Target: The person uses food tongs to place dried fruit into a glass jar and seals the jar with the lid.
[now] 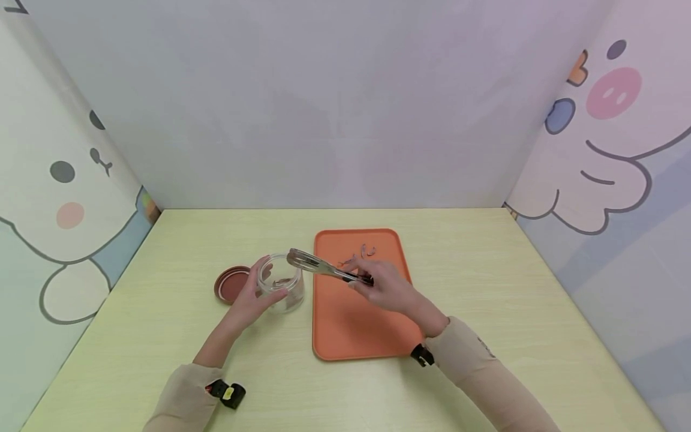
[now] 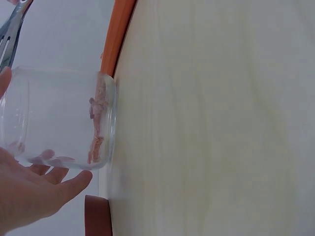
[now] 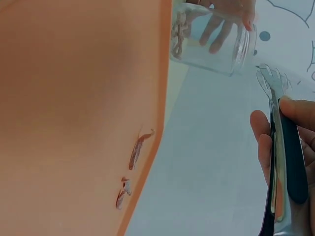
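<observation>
My left hand (image 1: 252, 303) grips a clear glass jar (image 1: 291, 299) round its side, thumb in front and fingers behind. Several small brownish-pink dried pieces (image 2: 97, 123) lie on the jar's bottom. In my right hand (image 1: 387, 289) is a pair of metal tongs (image 1: 318, 265) with black grips, pinched between thumb and fingers. The tongs' slotted tips overlap the jar's right rim in the head view; nothing shows between them. More of the dried pieces (image 3: 140, 151) lie toward the far edge of the orange tray (image 1: 340, 339), beyond my right hand.
A round reddish-brown lid (image 1: 229, 287) lies on the pale wooden table (image 1: 459, 258), left of the jar and partly behind my left hand. The tray stands just right of the jar. Walls with cartoon animals (image 1: 615, 96) close in the table's sides.
</observation>
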Available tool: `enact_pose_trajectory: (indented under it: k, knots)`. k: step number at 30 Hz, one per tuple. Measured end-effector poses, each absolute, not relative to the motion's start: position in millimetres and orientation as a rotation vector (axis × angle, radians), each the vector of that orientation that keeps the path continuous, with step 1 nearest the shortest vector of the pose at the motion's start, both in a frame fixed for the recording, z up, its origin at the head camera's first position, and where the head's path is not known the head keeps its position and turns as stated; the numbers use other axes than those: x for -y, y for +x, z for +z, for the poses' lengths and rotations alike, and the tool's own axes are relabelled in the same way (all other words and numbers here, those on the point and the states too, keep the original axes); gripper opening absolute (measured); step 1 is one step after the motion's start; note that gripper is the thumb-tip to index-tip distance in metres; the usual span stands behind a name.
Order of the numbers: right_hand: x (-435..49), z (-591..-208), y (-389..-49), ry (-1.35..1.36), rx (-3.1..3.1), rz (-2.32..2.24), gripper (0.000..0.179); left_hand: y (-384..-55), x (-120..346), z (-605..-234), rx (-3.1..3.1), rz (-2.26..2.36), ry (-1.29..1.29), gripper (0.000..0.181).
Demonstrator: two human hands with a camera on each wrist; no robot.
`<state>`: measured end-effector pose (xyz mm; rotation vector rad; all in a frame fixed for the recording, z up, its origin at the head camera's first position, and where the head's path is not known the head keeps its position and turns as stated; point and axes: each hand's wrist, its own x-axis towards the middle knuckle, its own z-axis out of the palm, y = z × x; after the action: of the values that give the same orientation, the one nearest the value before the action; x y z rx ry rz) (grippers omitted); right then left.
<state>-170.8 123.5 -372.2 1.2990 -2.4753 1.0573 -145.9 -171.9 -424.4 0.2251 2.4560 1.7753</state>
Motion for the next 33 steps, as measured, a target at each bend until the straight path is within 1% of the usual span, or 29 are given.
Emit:
enact_pose_trajectory:
  k: [3, 10, 19, 24, 33]
  knots:
    - [-131, -372, -173, 1.255, 2.466, 1.064, 0.03, -148, 173, -430, -2.483, 1.77, 0.229, 0.08]
    - [-149, -373, -177, 1.112, 2.441, 1.0, 0.028, -147, 173, -429, -2.475, 1.772, 0.234, 0.079]
    - [-176, -382, -181, 0.893, 2.508, 0.977, 0.031, -135, 165, -403, -2.453, 1.785, 0.254, 0.077]
    - [-189, -389, -183, 0.778, 2.551, 0.97, 0.03, -133, 163, -398, -2.457, 1.781, 0.253, 0.075]
    - [-203, -403, -185, 0.755, 2.642, 0.908, 0.03, -133, 163, -399, -2.456, 1.784, 0.245, 0.075]
